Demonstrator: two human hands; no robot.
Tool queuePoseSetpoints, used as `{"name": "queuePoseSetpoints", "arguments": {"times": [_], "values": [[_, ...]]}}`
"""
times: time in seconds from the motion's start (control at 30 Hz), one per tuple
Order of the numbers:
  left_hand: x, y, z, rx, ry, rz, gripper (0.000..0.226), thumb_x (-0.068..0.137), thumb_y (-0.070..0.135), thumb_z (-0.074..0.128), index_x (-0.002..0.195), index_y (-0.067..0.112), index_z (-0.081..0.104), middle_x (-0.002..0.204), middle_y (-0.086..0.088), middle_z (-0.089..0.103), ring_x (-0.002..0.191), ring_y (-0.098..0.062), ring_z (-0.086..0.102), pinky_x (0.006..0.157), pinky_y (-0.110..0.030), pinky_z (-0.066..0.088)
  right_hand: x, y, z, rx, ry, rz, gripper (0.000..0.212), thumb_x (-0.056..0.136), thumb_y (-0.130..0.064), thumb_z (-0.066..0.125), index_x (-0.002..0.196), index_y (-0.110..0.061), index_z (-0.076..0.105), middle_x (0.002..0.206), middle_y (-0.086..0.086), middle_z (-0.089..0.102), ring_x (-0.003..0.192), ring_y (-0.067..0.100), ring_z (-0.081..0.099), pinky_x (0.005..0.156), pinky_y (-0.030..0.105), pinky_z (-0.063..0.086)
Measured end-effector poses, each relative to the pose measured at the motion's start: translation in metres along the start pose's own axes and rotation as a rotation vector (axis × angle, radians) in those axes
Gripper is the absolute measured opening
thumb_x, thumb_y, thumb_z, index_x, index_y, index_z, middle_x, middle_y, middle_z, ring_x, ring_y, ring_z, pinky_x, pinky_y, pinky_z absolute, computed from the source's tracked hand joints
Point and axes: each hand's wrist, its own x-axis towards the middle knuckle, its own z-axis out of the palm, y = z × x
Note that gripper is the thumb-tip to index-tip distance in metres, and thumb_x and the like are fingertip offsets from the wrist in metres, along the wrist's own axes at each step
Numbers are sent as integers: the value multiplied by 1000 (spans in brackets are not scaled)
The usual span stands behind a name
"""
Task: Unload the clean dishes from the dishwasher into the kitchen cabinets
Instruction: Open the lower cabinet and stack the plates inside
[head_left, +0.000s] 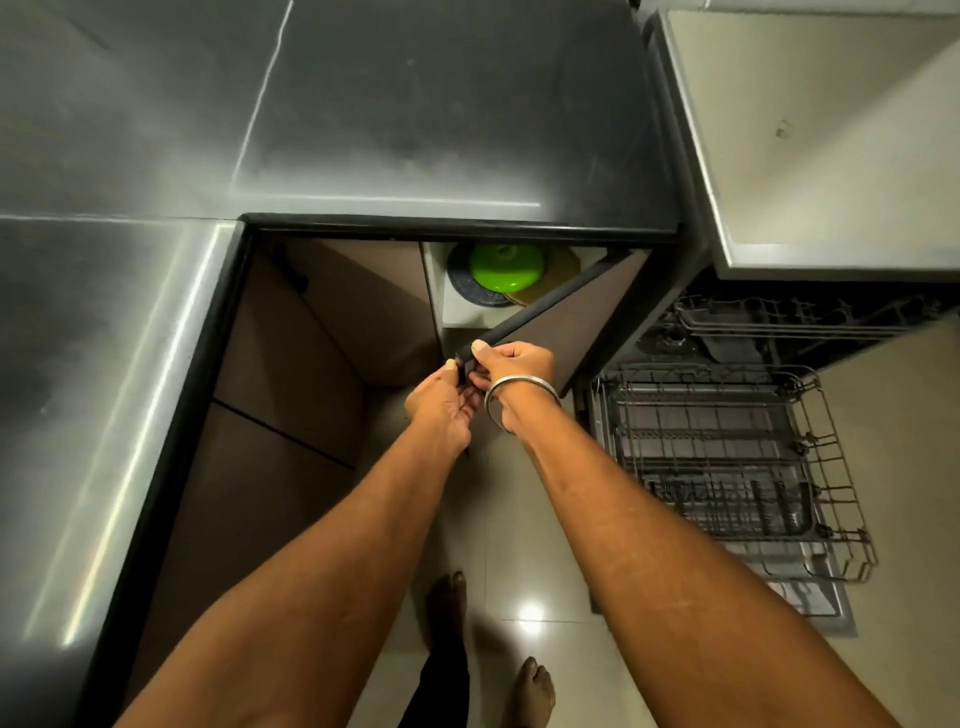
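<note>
One green round dish (506, 266) lies on one grey plate (462, 292) inside the open cabinet, far under the countertop (363, 104). Both hands grasp the near corner of the one open cabinet door (566, 322). The right hand (511, 364), with one metal bangle (519, 394) on its wrist, curls its fingers over the edge. The left hand (441, 402) pinches the same corner from the left. To the right are two wire dishwasher racks: the lower rack (727, 457) is pulled out near, and the upper rack (779, 318) is farther.

hidden: green dish (506, 266); we see it only partly under the countertop (457, 226) edge | unclear: we cannot name dark pieces in the lower rack (727, 457) | cut off: one foot (530, 691); bottom edge
</note>
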Motion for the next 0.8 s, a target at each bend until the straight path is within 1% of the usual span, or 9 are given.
{"name": "queuePoseSetpoints", "arguments": {"times": [0.1, 0.17, 0.27, 0.37, 0.47, 0.57, 0.67, 0.73, 0.8], "values": [[26, 22, 8, 46, 14, 53, 9, 100, 15, 65, 104, 8, 69, 94, -18, 74, 63, -19, 69, 62, -33, 61, 15, -10, 26, 41, 0, 14, 20, 80, -12, 84, 78, 0, 68, 72, 16, 73, 62, 22, 73, 59, 31, 62], [42, 35, 14, 64, 24, 82, 8, 99, 16, 68, 101, 9, 70, 93, -17, 75, 66, -19, 70, 71, -36, 62, 25, -17, 42, 53, 1, 21, 19, 80, -13, 84, 78, -1, 69, 73, 15, 74, 65, 23, 75, 61, 32, 63], [60, 49, 25, 76, 49, 115, 8, 98, 17, 70, 96, 9, 71, 91, -16, 76, 69, -20, 72, 77, -40, 64, 38, -28, 59, 98, -4, 39, 19, 80, -12, 84, 81, 0, 70, 75, 16, 75, 69, 25, 76, 65, 35, 64], [73, 63, 36, 85, 95, 122, 13, 97, 18, 71, 91, 7, 70, 91, -16, 77, 74, -22, 75, 77, -39, 65, 49, -37, 72, 132, -27, 79, 17, 80, -13, 84, 84, -2, 71, 76, 13, 76, 69, 24, 76, 66, 37, 64], [84, 74, 44, 91, 105, 133, 17, 95, 20, 73, 94, 3, 68, 88, -16, 77, 77, -22, 78, 72, -38, 66, 60, -44, 82, 154, -55, 94, 17, 81, -15, 84, 87, -4, 72, 75, 11, 76, 70, 27, 76, 68, 40, 64], [93, 85, 53, 109, 115, 141, 19, 94, 21, 75, 98, 3, 69, 85, -13, 78, 74, -22, 78, 70, -38, 66, 64, -49, 89, 150, -53, 59, 12, 85, -16, 80, 90, -7, 74, 76, 10, 76, 72, 25, 76, 66, 34, 63], [102, 95, 62, 141, 123, 146, 11, 96, 16, 71, 98, 5, 70, 87, -11, 77, 74, -22, 78, 69, -38, 66, 68, -53, 97, 162, -69, 50, 6, 88, -7, 74, 94, -10, 74, 83, 10, 77, 77, 24, 76, 69, 33, 63], [105, 100, 64, 153, 128, 151, 6, 99, 7, 64, 95, 7, 68, 93, -13, 76, 81, -24, 77, 74, -39, 65, 72, -53, 100, 136, -82, 31, 14, 91, -1, 68, 99, -11, 73, 91, 8, 76, 82, 22, 76, 74, 35, 64], [105, 103, 67, 154, 112, 158, 12, 101, 1, 57, 96, 8, 66, 99, -14, 74, 88, -24, 76, 82, -40, 64, 72, -54, 98, 84, -107, -9, 27, 94, 6, 59, 107, -12, 72, 101, 3, 74, 93, 22, 74, 75, 30, 62]]}}
